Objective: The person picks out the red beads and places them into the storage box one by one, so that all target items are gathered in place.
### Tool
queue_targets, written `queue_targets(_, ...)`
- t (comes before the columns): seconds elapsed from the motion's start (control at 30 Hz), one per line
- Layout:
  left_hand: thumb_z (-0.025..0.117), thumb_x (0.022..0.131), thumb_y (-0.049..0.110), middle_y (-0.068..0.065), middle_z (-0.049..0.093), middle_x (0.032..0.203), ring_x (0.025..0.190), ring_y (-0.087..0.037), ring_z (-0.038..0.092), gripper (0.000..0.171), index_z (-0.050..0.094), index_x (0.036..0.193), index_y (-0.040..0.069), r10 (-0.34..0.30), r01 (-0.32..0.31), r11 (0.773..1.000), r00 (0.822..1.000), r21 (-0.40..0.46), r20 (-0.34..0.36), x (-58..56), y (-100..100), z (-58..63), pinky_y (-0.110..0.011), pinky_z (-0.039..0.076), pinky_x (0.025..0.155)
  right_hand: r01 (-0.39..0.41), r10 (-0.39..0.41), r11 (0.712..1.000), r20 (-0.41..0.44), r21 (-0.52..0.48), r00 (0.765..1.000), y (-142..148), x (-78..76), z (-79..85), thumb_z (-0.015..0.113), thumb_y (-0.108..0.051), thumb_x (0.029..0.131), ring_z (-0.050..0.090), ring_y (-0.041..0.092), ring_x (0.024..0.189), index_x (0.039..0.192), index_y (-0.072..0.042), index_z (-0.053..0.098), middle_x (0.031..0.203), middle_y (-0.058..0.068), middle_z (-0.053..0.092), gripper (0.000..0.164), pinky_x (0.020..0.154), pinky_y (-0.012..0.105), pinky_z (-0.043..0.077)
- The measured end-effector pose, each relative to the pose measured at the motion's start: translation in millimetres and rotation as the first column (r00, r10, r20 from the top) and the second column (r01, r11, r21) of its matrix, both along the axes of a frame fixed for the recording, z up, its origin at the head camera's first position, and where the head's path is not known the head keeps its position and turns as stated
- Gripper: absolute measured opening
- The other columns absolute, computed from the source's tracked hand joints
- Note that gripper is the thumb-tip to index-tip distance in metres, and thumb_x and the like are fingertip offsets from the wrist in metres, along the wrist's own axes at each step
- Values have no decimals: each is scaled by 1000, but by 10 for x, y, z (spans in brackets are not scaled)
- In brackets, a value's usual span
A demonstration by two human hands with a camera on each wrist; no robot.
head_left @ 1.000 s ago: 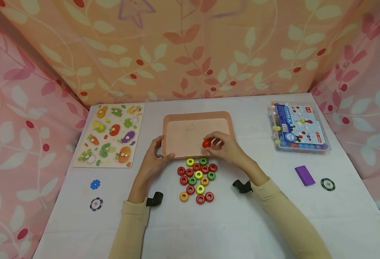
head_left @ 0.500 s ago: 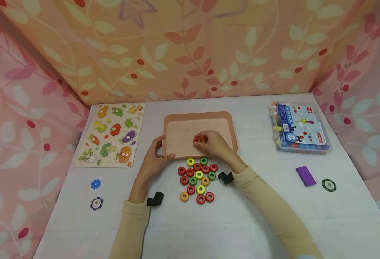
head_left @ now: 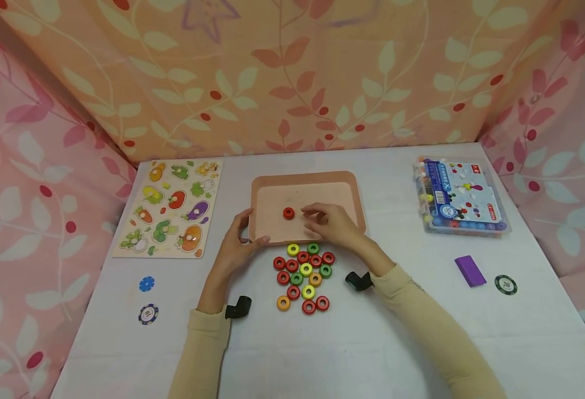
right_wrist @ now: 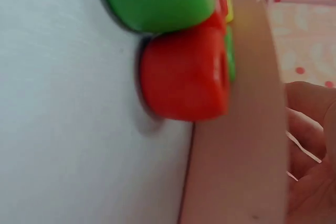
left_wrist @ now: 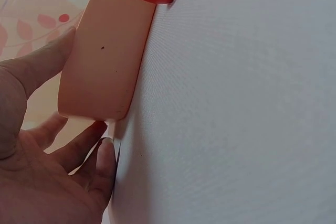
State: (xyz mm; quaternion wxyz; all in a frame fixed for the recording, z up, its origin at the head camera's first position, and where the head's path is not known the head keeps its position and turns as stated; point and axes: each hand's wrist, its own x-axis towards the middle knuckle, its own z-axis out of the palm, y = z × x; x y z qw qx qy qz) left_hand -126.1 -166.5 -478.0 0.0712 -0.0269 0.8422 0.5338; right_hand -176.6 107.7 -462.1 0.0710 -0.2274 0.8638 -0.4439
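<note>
A single red ring bead (head_left: 289, 213) lies flat inside the pinkish tray (head_left: 302, 176). Just right of that bead, my right hand (head_left: 336, 224) hovers over the tray, fingers apart from the bead and holding nothing. My left hand (head_left: 234, 244) grips the tray's near left corner, with the thumb on the front rim and the fingers along the left side; the left wrist view shows the thumb (left_wrist: 47, 61) at the rim. In front of the tray lie several red, green, yellow and orange ring beads (head_left: 306, 270), and the right wrist view shows a red one (right_wrist: 184, 74) close up.
A vegetable puzzle board (head_left: 169, 209) lies at the left, with a blue chip (head_left: 147, 284) and a blue-white chip (head_left: 148, 314) below it. At the right are a clear box of beads (head_left: 462, 197), a purple block (head_left: 469, 271) and a dark chip (head_left: 505, 284).
My right hand carried the red bead leftward over the tray, let go of it there, then drew back a little to the right. My left hand stays on the tray corner.
</note>
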Motion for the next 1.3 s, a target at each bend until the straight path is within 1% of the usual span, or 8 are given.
queue_targets(0.17,81,85,32,-10,41,156,133,-27,42,85,34,154,26,-3,3,1000,1000,11,-5,-3,1,-7,-42,40,96,-42,41,998,-26,-43,999,141,201,95,75,-12,90,61,17,84,114,-5,72,94,0,70,25,74,33,53)
queue_targets(0.33,81,85,32,-9,40,157,136,-26,41,84,34,154,24,-5,5,1000,1000,16,-19,-1,-1,-12,-42,39,95,-87,86,994,-13,-60,996,273,410,171,77,-8,87,59,15,76,107,-7,74,93,-2,71,20,66,29,50)
queue_targets(0.47,81,85,32,-10,41,156,137,-26,41,84,34,154,23,-9,9,1000,1000,17,-27,3,-4,-14,-42,39,95,-94,94,996,44,1,995,377,534,167,78,-8,85,56,14,71,106,-11,75,100,0,73,21,63,25,47)
queue_targets(0.6,81,85,32,-10,41,156,136,-26,41,84,34,155,22,-12,13,1000,999,17,-32,3,-6,-17,-41,39,94,-101,97,992,58,71,994,463,609,110,79,-8,84,57,12,70,109,-13,76,103,2,74,25,61,24,46)
queue_targets(0.83,81,85,32,-9,41,156,135,-25,42,84,33,155,22,-11,11,1000,1000,8,-26,0,-7,-23,-40,39,94,-79,78,986,11,146,997,510,685,0,82,-7,81,54,9,67,109,-16,75,94,-2,71,30,59,25,46)
queue_targets(1.03,81,85,33,-9,40,157,133,-26,42,85,33,155,24,-7,7,1000,1000,5,-18,-4,-10,-34,-40,40,94,-87,102,974,-63,208,993,491,706,21,83,-12,81,52,7,69,105,-17,76,95,-4,70,25,60,25,44)
queue_targets(1.13,81,85,33,-8,40,157,134,-25,42,85,34,155,23,-10,10,1000,1000,5,-22,-6,-10,-35,-40,40,93,-103,119,980,-82,172,990,497,696,65,84,-11,80,52,7,68,104,-17,76,95,-5,70,25,58,24,44)
queue_targets(1.3,81,85,32,-8,41,156,133,-25,42,85,34,155,24,-11,12,1000,1000,7,-21,-4,-9,-34,-40,40,93,-125,124,992,-103,-1,987,482,612,165,84,-7,79,54,12,68,106,-14,75,96,-3,69,29,57,24,45)
